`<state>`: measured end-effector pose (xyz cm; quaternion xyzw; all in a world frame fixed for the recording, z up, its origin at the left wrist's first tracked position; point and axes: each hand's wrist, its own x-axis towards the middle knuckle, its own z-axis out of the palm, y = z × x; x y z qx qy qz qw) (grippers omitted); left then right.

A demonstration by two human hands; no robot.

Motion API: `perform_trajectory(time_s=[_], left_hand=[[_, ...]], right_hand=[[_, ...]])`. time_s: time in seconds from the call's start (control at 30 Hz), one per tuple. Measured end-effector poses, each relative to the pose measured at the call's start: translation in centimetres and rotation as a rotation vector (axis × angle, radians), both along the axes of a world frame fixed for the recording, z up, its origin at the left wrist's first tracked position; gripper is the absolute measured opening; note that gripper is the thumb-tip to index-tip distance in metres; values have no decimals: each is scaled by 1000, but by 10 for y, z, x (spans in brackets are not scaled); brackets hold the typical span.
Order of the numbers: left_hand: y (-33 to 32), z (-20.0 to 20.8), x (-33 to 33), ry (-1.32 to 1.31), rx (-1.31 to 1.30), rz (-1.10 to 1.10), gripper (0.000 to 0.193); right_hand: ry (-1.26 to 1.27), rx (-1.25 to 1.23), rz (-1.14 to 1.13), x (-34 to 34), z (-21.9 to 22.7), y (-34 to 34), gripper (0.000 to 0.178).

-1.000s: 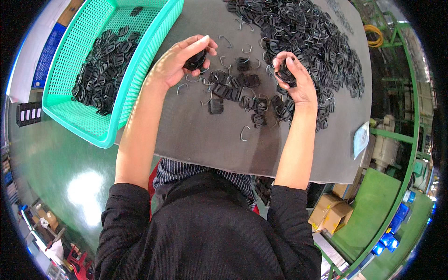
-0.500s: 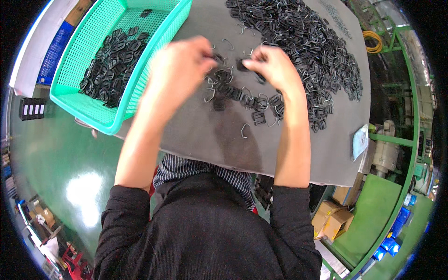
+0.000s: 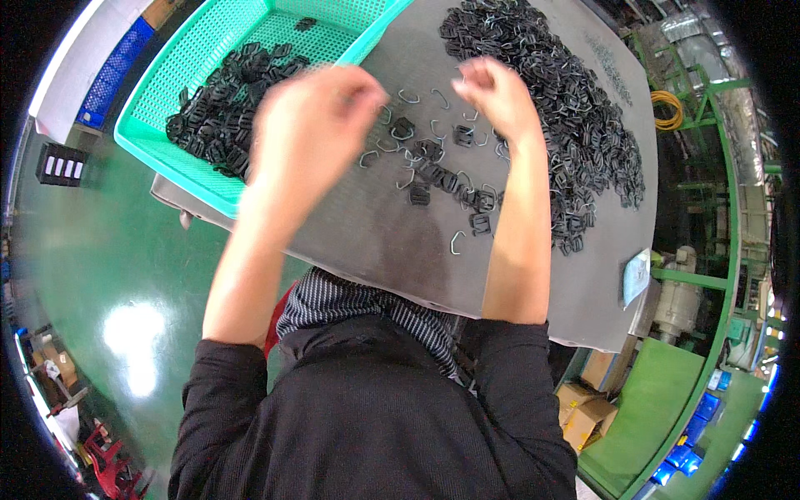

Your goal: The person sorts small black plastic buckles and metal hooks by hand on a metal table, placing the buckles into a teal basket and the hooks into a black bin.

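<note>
My left hand, blurred, hangs beside the right wall of the green plastic basket. Its fingers are curled together; what they may hold does not show. Above the table my right hand has bent fingers with the thumb a little apart, and nothing shows between them. Below it lie a black plastic buckle and several loose bent metal wire hooks. More black buckles are strewn between my forearms, some touching hooks. Another batch of black buckles lies in the basket.
A large heap of black buckles with wire hooks covers the right side of the grey table. Loose hooks lie at its far right. A pale blue packet sits at the right edge. Green framing stands beyond.
Both hands have lifted off the buckles beneath them, which stay on the table. The whole view has shifted, with the basket and table now further right.
</note>
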<state>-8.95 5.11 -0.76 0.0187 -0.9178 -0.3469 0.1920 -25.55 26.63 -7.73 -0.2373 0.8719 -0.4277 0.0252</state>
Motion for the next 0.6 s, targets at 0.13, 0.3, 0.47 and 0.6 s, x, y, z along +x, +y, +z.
perform_trajectory(time_s=[0.13, 0.3, 0.47, 0.6], left_hand=[[31, -96, -58, -200, -263, -15, 23], [31, -122, -77, -295, -138, -146, 23], [14, -102, -79, -241, 211, -335, 17], [16, -97, -86, -105, 299, -383, 14]], right_hand=[[-233, 311, -325, 25, -56, 28, 42], [-110, -31, -237, 19, -44, 25, 14], [-285, 47, -109, 24, -8, 18, 16], [-352, 276, -73, 19, 5, 23, 22]])
